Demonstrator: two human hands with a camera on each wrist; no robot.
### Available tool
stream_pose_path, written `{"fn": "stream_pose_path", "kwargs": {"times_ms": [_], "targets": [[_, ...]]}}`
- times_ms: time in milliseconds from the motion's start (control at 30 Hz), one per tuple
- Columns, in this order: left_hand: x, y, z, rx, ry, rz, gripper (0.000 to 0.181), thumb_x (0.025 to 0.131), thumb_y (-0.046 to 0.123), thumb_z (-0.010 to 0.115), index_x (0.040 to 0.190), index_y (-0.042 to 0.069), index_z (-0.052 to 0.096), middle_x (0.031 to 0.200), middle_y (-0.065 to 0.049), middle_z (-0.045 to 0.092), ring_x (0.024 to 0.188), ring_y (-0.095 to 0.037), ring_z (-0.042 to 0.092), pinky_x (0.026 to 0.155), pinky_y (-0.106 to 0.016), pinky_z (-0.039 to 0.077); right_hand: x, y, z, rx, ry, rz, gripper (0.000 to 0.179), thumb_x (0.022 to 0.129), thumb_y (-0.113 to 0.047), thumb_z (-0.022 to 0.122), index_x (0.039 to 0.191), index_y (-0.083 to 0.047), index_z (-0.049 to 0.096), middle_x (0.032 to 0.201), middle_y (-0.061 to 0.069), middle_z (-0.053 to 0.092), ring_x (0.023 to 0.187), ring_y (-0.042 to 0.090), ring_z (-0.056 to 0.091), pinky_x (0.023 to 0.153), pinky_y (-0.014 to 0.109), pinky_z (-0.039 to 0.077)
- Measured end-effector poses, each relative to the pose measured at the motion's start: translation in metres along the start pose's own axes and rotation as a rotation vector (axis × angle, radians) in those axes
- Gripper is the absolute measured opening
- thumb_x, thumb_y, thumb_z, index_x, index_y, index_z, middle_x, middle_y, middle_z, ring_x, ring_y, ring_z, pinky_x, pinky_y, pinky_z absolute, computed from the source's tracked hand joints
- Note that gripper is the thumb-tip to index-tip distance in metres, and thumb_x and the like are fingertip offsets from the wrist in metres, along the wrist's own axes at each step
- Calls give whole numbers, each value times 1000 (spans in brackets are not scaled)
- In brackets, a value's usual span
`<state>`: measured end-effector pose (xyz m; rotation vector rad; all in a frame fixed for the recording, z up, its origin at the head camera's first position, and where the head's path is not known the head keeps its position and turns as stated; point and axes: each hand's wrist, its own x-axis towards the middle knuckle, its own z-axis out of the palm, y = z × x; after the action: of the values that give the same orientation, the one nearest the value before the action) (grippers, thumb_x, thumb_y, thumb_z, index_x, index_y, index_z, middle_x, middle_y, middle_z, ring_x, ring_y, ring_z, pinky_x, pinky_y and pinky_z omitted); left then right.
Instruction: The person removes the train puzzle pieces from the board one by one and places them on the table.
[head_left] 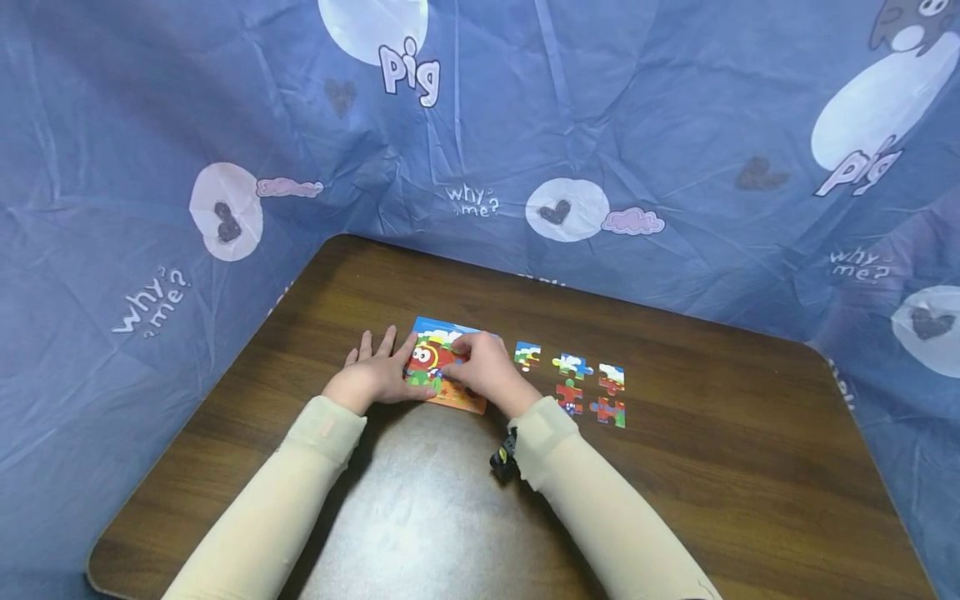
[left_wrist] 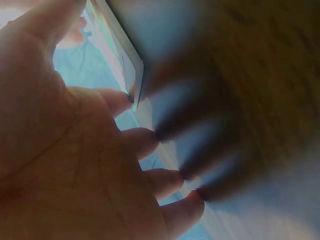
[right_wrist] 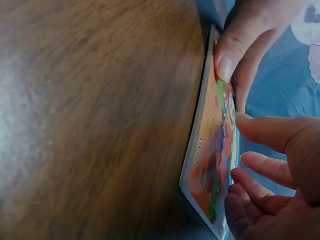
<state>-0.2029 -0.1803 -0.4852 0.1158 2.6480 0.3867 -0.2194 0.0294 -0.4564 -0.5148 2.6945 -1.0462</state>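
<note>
A puzzle board (head_left: 465,403) with a bright picture of a red cartoon character lies on the wooden table. My left hand (head_left: 378,377) rests at its left side with the fingers spread, and its thumb (right_wrist: 226,67) presses on the board's face near the edge. Over the board's right half, my right hand (head_left: 491,367) bends its thumb and fingertips down onto the picture. Whether a puzzle piece sits between those fingertips is hidden. In the right wrist view the right thumb (right_wrist: 262,131) and curved fingers stand a little apart at the board's surface.
Several loose puzzle pieces lie right of the board, among them a sky-and-cloud piece (head_left: 573,366), a red piece (head_left: 611,378) and a corner piece (head_left: 527,354). The brown table (head_left: 712,400) has rounded corners. A blue printed cloth (head_left: 675,100) hangs behind it.
</note>
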Motion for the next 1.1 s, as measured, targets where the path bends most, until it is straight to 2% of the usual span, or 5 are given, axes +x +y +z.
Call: {"fn": "stream_pose_path", "kwargs": {"times_ms": [200,333,533,933,1100], "targets": [[1,-1,-1,-9,-27,-5,129,72,92,55,165,23,-1,168,-18,-9,147,-53,-14,114,-68,3,7,-4,6,-107,-44,-19,45,85,-26,86,121,-3,73,112,8,69,107,22,58,93,38,48],[3,-2,0,3,-28,-6,125,75,90,54,165,24,-1,168,-18,-10,146,-53,-15,114,-68,3,10,-7,8,-171,-77,-70,45,86,-27,85,122,-3,72,114,7,70,111,25,56,97,40,45],[4,-1,1,20,-21,-6,120,80,86,55,165,24,-1,168,-18,-9,146,-54,-15,113,-68,4,14,-10,8,-211,-111,-105,45,86,-25,85,122,-2,72,120,9,70,122,31,53,110,46,32],[3,2,-1,15,-53,-36,118,82,83,57,164,24,-5,168,-17,-13,146,-53,-16,113,-69,4,18,-17,10,-215,-97,-8,43,88,-26,82,123,-5,71,116,8,69,117,31,54,99,46,44],[2,3,-1,16,-56,-37,119,82,83,56,164,24,-5,167,-17,-13,146,-53,-16,113,-69,3,19,-19,10,-207,-100,1,37,89,-25,82,118,-5,73,116,8,69,117,29,54,102,43,41]]}}
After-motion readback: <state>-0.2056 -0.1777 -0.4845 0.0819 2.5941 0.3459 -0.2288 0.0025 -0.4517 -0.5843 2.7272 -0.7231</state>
